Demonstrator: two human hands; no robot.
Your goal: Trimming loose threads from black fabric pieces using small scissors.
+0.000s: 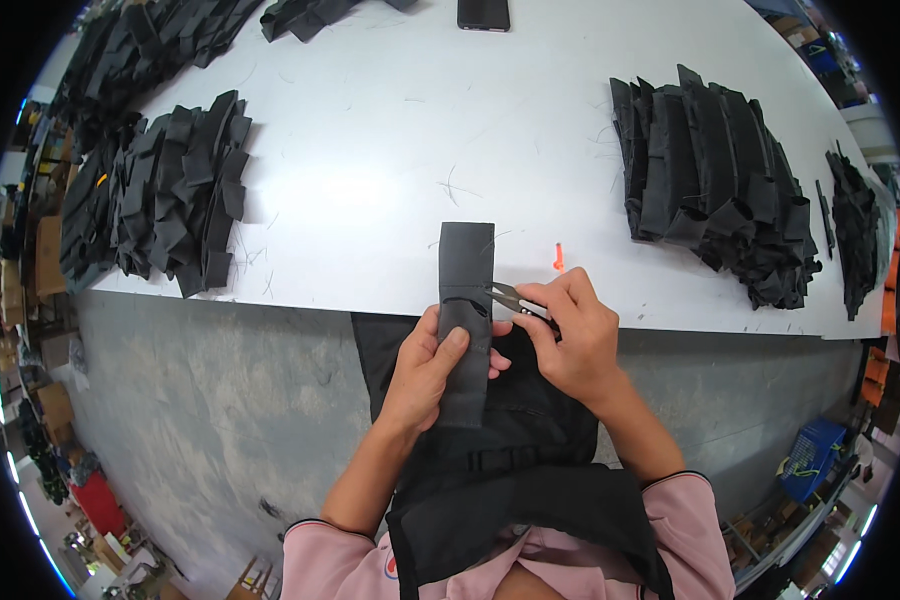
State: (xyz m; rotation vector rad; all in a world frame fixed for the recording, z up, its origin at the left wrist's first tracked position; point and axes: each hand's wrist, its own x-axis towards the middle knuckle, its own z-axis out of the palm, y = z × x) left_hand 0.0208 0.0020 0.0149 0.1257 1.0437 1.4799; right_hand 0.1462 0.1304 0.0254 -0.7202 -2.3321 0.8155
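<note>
- Left hand [428, 378]: clamped on black fabric strip [467, 252], thumb on top, fingers behind, some fingertips showing past strip's right edge.
- Strip: in front of the person, across the front edge of white table [355, 180]; upper part over table, lower part over black apron [560, 515].
- Right hand [582, 335]: pinched around small snips [511, 298], blades pointing left at strip's right edge; can't tell if blades touch fabric.
- 2 hands near each other, either side of strip.
- Orange piece [558, 257]: on table, just beyond right hand.
- Left pile [180, 190], right pile [705, 170]: black fabric pieces; loose threads [454, 187] between.
- Phone [483, 14]: far side.
</note>
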